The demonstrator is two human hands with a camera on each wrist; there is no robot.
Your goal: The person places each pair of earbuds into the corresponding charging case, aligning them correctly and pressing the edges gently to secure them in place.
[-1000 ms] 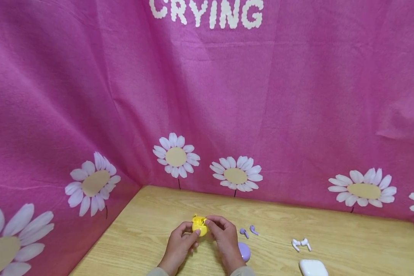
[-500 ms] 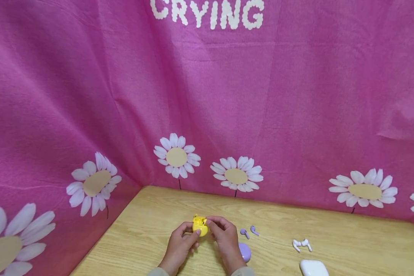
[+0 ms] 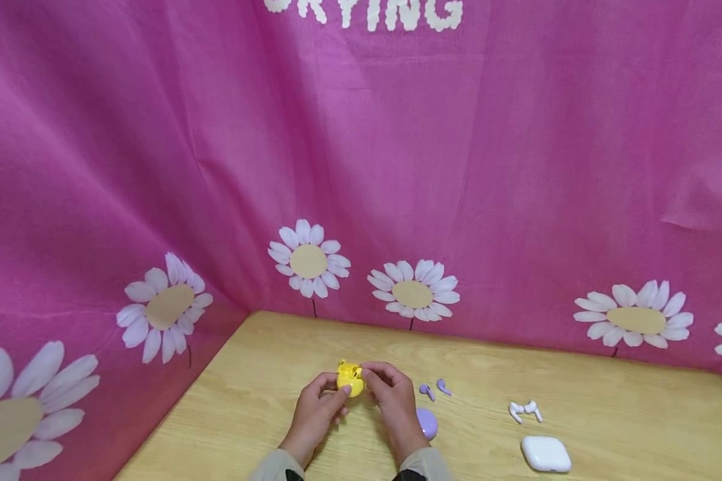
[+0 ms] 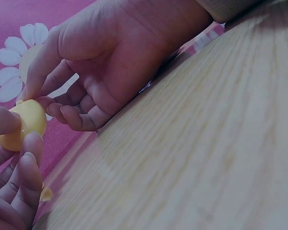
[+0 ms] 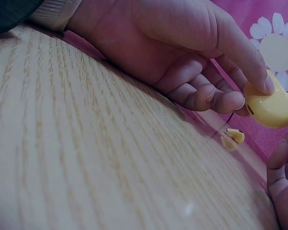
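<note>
A yellow earbud case [image 3: 351, 385] with its lid up is held above the table by my left hand [image 3: 314, 413], the thumb pressed on its front. My right hand [image 3: 396, 405] pinches a small yellow earbud [image 3: 358, 373] at the case's right edge; the fingers cover most of it. In the right wrist view the case [image 5: 272, 108] shows its rounded side under the left thumb, and a yellow earbud [image 5: 234, 136] lies beyond, on the table. The right fingers look close against the case in the left wrist view.
Right of the hands lie two purple earbuds [image 3: 427, 392] and a purple case [image 3: 426, 423], partly behind the right wrist. Farther right are two white earbuds [image 3: 516, 412] and a white case [image 3: 546, 454]. A pink flowered cloth [image 3: 505, 200] hangs behind the wooden table [image 3: 247, 374].
The head view has tilted down a little, so everything sits higher in it and more of the sleeves shows. Both hands keep nearly the same hold on the case and earbud.
</note>
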